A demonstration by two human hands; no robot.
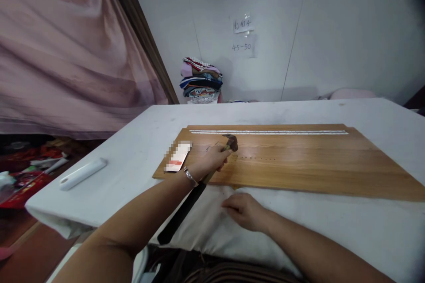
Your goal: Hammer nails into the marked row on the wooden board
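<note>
White-covered table [133, 141] by a pale wall [265, 70], wooden board [308, 172] on top

A hammer [193, 196] is gripped near its head by the left hand [215, 159], above the board; a phone [179, 157] is seen at nine o'clock from it, dark dots [259, 158] at three; right hand [247, 211] loosely curled at five, its hold impossible to tell

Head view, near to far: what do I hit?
Right hand → left hand, wrapped around the hammer → white strips along the far side of the wooden board → stack of folded cloth → paper notes on the wall.
</note>
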